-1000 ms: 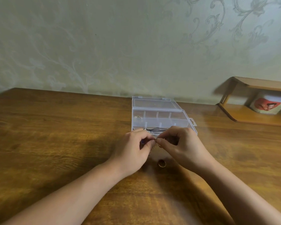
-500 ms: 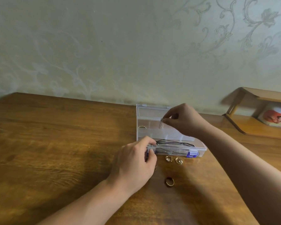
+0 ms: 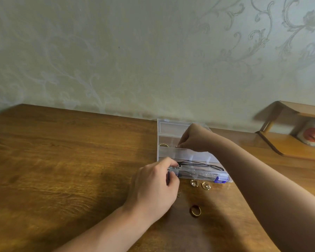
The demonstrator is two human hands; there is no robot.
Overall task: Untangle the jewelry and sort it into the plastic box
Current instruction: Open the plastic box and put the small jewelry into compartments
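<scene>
Against the patterned wall [image 3: 135, 51], a wooden table [image 3: 62, 170], broad bare board out to the left of the left-hand fingers, its far edge meeting the wall. Off to the right of the right forearm, a wooden corner shelf [image 3: 289, 148] with a red-printed mug [image 3: 313, 136], well apart from both hands. Between the two sets of fingers, the clear plastic box [image 3: 182, 153], lid thrown back toward the wall, near edge carrying a blue clasp [image 3: 220, 179]. Left hand [image 3: 153, 190] curled at the box's near-left corner, thumb and fingertips gripping that edge. Right hand [image 3: 195, 138] reaching over the far row of compartments, fingertips pinched together on a small piece too tiny to name. Just right of the left fingertips, black cords [image 3: 204, 163] in the front compartment. Nearer than the box edge, on bare board: two gold earrings [image 3: 200, 184] side by side, small gold links [image 3: 179, 193] partly hidden under the left fingers, and a gold ring [image 3: 195, 210] alone.
</scene>
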